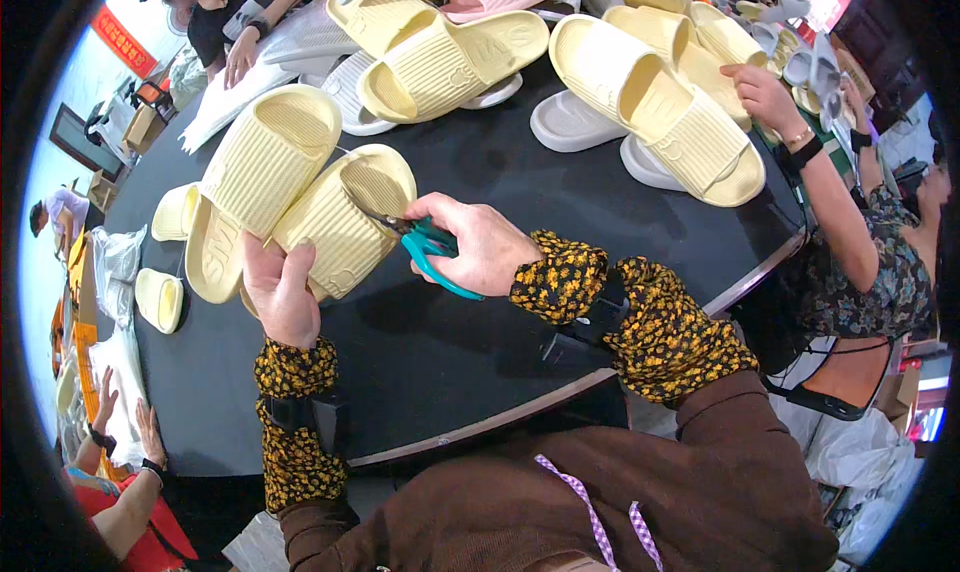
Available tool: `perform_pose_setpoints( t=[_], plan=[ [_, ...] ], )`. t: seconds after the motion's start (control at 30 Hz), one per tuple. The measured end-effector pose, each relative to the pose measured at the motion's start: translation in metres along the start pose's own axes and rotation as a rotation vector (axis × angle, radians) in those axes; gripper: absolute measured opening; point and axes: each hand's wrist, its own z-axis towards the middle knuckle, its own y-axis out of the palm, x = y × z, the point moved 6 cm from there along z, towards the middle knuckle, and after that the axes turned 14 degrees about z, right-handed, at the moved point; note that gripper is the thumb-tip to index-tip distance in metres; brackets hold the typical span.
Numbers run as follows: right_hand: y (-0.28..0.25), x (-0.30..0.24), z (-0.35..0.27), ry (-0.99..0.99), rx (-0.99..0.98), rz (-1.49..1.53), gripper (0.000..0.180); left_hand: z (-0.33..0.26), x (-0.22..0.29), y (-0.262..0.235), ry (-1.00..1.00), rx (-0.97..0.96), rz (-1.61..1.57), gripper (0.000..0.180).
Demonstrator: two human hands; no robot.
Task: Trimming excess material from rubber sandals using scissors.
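My left hand (283, 284) grips a pale yellow slide slipper (345, 227) with a ribbed strap, thumb on top and fingers partly hidden beneath. A matching yellow slipper (265, 162) lies against it on the left, close to the same hand. In my right hand (478, 244) are small scissors with teal handles (420, 247), fingers wrapped around them. Their dark blades reach to the edge of the held slipper's strap opening; the tips are hard to make out there.
Yellow slippers (440, 67) and grey slippers (575, 120) crowd the far side of the black table (480, 372). Two small yellow slipper pieces (160, 300) lie at the left. A co-worker's hand (765, 102) touches slippers at right; other people work around the table.
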Motion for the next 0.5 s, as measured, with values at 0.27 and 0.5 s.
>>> perform_pose_setpoints(
  t=[0.27,0.5],
  plan=[
    [-0.0010,0.0036,0.0005,0.012,0.009,0.027,0.036,-0.0001,-0.0022,0.0039,-0.003,-0.039,0.082,0.062],
    [0.0022,0.0024,0.0007,-0.011,-0.017,0.132,0.033,-0.0012,-0.0019,0.0022,-0.018,-0.023,0.053,0.064]
  ],
)
